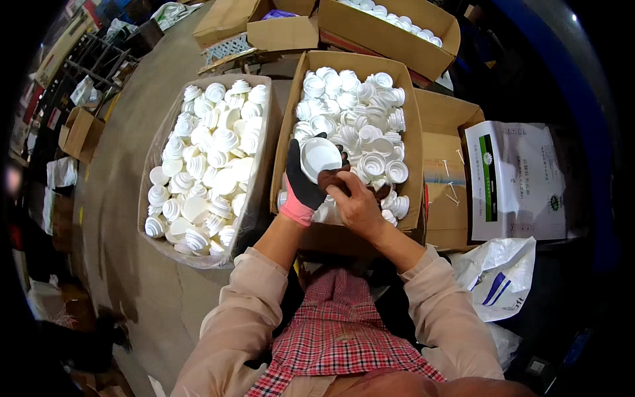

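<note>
Two hands are working a white plastic cap over a carton of caps.

The gloved left hand is gripping the cap, open side up, while the bare right hand is closing on a dark brown piece at its rim. Beneath both hands, the cardboard box is holding more white caps; just left of the left hand, a bag-lined box is holding ribbed ones.

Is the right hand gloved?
No, the right hand is bare; only the left hand, holding a white cap, wears a glove.
</note>
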`<action>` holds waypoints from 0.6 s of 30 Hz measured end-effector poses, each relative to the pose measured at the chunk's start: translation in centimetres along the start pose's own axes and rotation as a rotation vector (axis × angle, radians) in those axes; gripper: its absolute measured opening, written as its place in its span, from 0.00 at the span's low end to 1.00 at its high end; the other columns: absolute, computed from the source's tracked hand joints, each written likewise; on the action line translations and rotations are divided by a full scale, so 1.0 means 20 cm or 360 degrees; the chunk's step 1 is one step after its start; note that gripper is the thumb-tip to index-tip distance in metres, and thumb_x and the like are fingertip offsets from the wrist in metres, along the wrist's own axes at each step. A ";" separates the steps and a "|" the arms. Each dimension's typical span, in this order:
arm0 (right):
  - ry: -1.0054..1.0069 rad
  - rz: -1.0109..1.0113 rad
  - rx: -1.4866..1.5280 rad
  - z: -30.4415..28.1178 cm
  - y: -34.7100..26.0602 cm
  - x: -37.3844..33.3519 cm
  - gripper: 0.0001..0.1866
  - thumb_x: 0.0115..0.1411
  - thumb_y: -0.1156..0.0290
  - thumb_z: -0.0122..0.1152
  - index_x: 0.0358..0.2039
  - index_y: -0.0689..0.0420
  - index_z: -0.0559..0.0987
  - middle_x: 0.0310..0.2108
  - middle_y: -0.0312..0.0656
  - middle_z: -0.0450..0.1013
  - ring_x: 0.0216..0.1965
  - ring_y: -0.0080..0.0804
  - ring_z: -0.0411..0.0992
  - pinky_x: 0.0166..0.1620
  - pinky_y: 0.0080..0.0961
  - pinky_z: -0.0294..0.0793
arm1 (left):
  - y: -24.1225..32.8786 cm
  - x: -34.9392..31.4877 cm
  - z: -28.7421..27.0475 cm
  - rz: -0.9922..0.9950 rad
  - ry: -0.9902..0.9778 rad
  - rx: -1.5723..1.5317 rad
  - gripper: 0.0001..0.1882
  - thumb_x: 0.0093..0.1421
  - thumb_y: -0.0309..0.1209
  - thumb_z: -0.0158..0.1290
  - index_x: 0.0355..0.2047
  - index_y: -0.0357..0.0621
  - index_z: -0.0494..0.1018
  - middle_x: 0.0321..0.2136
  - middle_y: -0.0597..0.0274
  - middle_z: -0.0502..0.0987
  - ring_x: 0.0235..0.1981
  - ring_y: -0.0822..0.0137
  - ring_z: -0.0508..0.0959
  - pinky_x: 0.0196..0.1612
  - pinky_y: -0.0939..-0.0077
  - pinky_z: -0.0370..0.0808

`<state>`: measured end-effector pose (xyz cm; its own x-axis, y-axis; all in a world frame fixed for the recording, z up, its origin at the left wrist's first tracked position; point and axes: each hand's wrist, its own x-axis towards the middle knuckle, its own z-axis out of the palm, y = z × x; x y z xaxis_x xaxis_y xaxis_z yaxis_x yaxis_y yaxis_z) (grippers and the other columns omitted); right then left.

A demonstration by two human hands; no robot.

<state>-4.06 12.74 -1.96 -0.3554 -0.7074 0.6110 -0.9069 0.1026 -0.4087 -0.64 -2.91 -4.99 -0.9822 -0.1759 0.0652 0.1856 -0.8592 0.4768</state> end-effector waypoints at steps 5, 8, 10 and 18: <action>0.0026 -0.0116 -0.0149 -0.06 -0.02 0.05 0.17 0.45 0.82 0.58 0.38 0.59 0.78 0.43 0.48 0.67 0.43 0.48 0.71 0.42 0.36 0.75 | -0.11 0.04 -0.13 -0.0177 -0.0509 -0.0044 0.27 0.69 0.51 0.36 0.47 0.40 0.70 0.42 0.53 0.75 0.44 0.57 0.75 0.52 0.62 0.71; 0.0144 -0.0019 -0.0246 -0.10 0.04 0.08 0.19 0.47 0.80 0.56 0.42 0.56 0.77 0.44 0.46 0.66 0.43 0.46 0.70 0.42 0.36 0.75 | -0.16 -0.02 0.05 0.0306 -0.0188 0.1353 0.19 0.65 0.37 0.46 0.52 0.39 0.65 0.45 0.56 0.73 0.48 0.60 0.73 0.56 0.68 0.67; 0.0235 0.0133 -0.0356 -0.09 0.05 0.09 0.18 0.50 0.80 0.56 0.43 0.54 0.76 0.42 0.47 0.66 0.42 0.48 0.71 0.41 0.37 0.75 | -0.09 -0.08 0.27 0.0535 -0.0165 0.1769 0.23 0.63 0.30 0.50 0.56 0.38 0.60 0.48 0.57 0.71 0.50 0.62 0.72 0.57 0.69 0.66; -0.0616 0.1061 -0.0033 0.03 0.38 -0.17 0.09 0.54 0.73 0.60 0.37 0.53 0.81 0.37 0.48 0.70 0.39 0.52 0.72 0.43 0.44 0.72 | 0.15 0.01 0.09 0.0669 0.0528 0.1000 0.34 0.71 0.54 0.28 0.55 0.36 0.66 0.44 0.55 0.76 0.46 0.64 0.77 0.49 0.72 0.73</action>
<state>-9.67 15.55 -7.47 -0.7274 -0.6850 -0.0422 -0.5341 0.6036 -0.5920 -0.26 -4.54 -1.98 -0.7568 -0.6401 0.1321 0.3888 -0.2785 0.8782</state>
